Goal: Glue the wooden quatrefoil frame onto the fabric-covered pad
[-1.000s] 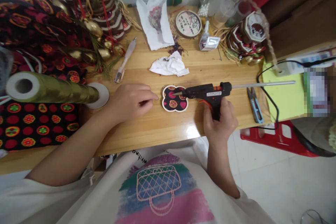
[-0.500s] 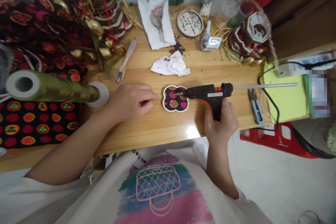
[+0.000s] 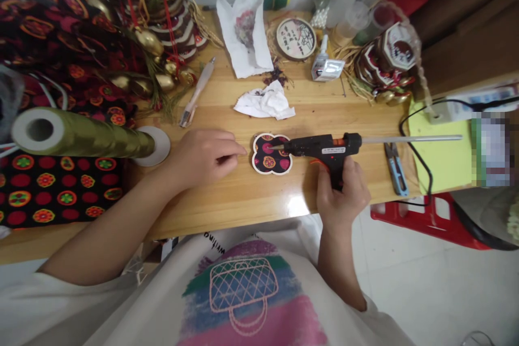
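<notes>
My right hand (image 3: 344, 186) is wrapped round the handle of a black hot glue gun (image 3: 324, 146), which lies level and points left. A long clear glue stick (image 3: 411, 139) juts out of its back. Its nozzle is over the upper middle of a four-lobed ornament (image 3: 272, 162), with a pale rim and black fabric in red and orange rounds. Whether the tip touches the fabric I cannot tell. My left hand (image 3: 208, 157) rests on the table just left of the ornament, index finger stretched towards it and the other fingers loosely bent, holding nothing.
An olive ribbon roll (image 3: 85, 132) and patterned fabric (image 3: 60, 189) lie left. Behind are a pen (image 3: 197, 92), crumpled tissue (image 3: 265, 100), a round wooden disc (image 3: 295, 38) and a small glue bottle (image 3: 324, 65). Blue thread snips (image 3: 395, 170) and a black cord (image 3: 419, 157) are right.
The whole view has shifted very slightly. Both hands, the hot glue gun and the ornament keep almost the same places relative to each other.
</notes>
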A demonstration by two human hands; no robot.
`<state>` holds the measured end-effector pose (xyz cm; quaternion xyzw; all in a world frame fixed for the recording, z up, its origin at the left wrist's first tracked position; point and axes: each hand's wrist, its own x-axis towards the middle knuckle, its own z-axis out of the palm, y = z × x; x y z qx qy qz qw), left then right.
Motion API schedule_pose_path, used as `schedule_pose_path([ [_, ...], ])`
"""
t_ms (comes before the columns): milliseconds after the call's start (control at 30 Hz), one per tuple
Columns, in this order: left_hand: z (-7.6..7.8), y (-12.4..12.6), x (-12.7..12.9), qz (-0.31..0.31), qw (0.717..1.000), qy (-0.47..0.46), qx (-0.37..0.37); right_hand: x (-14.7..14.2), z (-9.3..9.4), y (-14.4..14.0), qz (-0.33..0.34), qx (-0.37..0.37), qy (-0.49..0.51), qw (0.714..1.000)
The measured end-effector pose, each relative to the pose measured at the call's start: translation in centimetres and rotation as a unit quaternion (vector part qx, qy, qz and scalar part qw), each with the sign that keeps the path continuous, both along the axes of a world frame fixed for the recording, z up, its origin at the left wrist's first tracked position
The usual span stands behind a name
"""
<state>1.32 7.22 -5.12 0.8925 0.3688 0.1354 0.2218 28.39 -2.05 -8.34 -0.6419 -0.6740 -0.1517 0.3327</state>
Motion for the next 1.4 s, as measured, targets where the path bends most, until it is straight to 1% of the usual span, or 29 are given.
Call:
schedule_pose_path([
  [167, -0.02, 0.04, -0.03, 0.003, 1.0, 0.003, 0.004, -0.02, 0.1, -0.08, 0.0, -0.009, 0.003, 1.0],
  [400, 0.06, 0.06, -0.08, -0.009, 0.999, -0.025, 0.039, -0.08, 0.08, -0.19, -0.01, -0.013, 0.015, 1.0],
  [600, 0.09, 0.01, 0.04, -0.003, 0.999, -0.016, 0.031, -0.11, 0.12, -0.3, -0.014, -0.016, 0.012, 1.0],
  [767, 0.13, 0.07, 0.03, 0.005, 1.0, -0.005, 0.007, -0.2, 0.14, -0.26, -0.033, -0.027, 0.02, 0.999],
  [900, 0.13, 0.05, 0.05, 0.008, 1.0, 0.004, -0.007, -0.28, 0.21, -0.25, -0.024, -0.023, 0.024, 0.999],
  [1100, 0.01, -0.05, 0.04, 0.003, 1.0, -0.017, 0.015, -0.33, 0.33, -0.26, -0.033, -0.029, 0.029, 0.999],
  [1233, -0.12, -0.01, -0.04, -0.007, 0.999, -0.036, 0.033, -0.23, 0.23, -0.22, -0.02, -0.016, 0.016, 1.0],
  [1400, -0.02, -0.01, -0.04, -0.001, 0.999, -0.027, 0.026, -0.12, 0.06, -0.27, -0.032, -0.024, 0.019, 0.999],
])
